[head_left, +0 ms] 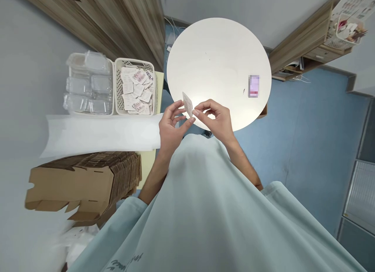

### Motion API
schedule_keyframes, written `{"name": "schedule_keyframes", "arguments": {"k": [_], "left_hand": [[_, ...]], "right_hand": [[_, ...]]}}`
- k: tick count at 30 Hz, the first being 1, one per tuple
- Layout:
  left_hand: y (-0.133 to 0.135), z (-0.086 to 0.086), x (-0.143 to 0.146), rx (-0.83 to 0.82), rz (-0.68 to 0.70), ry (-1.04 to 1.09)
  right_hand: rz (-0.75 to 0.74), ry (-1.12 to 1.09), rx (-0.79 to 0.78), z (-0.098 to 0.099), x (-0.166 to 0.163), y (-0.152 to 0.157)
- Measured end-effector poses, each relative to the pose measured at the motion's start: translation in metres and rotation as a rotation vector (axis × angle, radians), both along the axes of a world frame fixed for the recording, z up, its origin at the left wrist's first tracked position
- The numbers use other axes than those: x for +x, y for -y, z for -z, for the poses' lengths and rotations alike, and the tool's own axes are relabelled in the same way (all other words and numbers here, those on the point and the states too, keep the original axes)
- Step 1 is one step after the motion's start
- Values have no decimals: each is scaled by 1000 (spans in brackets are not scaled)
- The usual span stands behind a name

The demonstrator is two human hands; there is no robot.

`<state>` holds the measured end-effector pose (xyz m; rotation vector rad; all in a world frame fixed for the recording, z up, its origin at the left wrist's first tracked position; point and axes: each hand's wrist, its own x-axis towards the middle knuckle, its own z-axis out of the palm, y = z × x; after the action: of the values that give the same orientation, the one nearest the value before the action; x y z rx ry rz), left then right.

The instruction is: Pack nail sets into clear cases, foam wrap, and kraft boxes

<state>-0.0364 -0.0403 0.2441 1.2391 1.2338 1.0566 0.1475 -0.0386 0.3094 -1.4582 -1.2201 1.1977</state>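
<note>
White round table (216, 61) ahead, one small card (187, 104) up at my fingertips!

Left hand (171, 129) holds it, fingers spread behind and thumb at the lower corner, while my right hand (218, 119) closes to a pinch at its right edge: a two-handed fingertip job, I'd judge, adjusting or checking the card, and the next move calls for light pressure and a steady left hand. What a slim thing: pale, flat, tilted in the air by the table's near rim, faintly marked, too small to read! Out to my left, a white basket (118, 96) brims with similar-looking cards (137, 90); beyond it, clear plastic boxes (102, 84), and nearer me a white sheet (105, 134) and folded cardboard (73, 182).
</note>
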Motion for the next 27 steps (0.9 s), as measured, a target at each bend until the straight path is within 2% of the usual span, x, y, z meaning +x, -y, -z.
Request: {"name": "schedule_keyframes", "arguments": {"k": [8, 14, 18, 23, 27], "left_hand": [[5, -2, 6, 107, -92, -155], [8, -18, 8, -48, -120, 26], [9, -21, 5, -72, -167, 93], [6, -17, -4, -155, -78, 216], [5, -15, -9, -253, -8, 313]], "right_hand": [[35, 33, -3, 6, -2, 3], [117, 26, -17, 13, 5, 0], [96, -20, -58, 19, 17, -5], [39, -81, -102, 29, 32, -8], [11, -102, -124, 29, 36, -7]]}}
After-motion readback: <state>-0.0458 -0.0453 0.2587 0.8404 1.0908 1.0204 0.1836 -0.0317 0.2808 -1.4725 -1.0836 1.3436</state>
